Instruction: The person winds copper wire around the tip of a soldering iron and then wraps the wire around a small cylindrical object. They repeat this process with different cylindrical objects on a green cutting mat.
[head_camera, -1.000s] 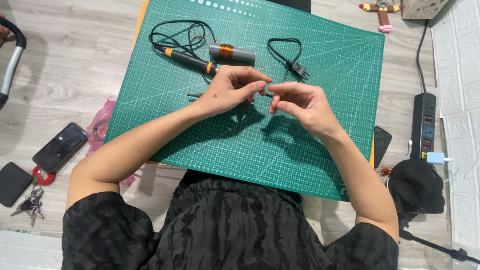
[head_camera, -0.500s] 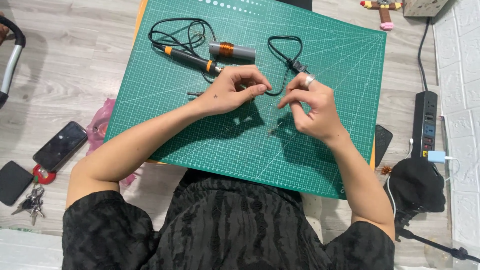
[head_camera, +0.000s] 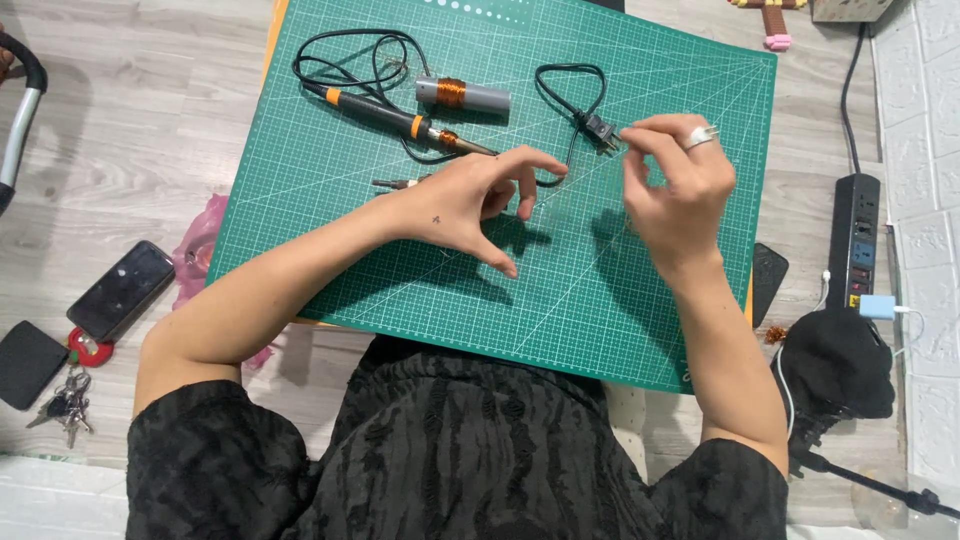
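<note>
The right hand (head_camera: 680, 185) pinches the small black plug (head_camera: 598, 130) at the end of a thin black cord (head_camera: 570, 85), lifted just over the green cutting mat (head_camera: 640, 300). The left hand (head_camera: 465, 200) hovers half open, fingers loosely curled, holding nothing, near the soldering iron (head_camera: 400, 120) and the copper-wound grey coil tube (head_camera: 462, 95). The plug looks light and rigid, the cord limp, so the plug body seems the surest place to grip
</note>
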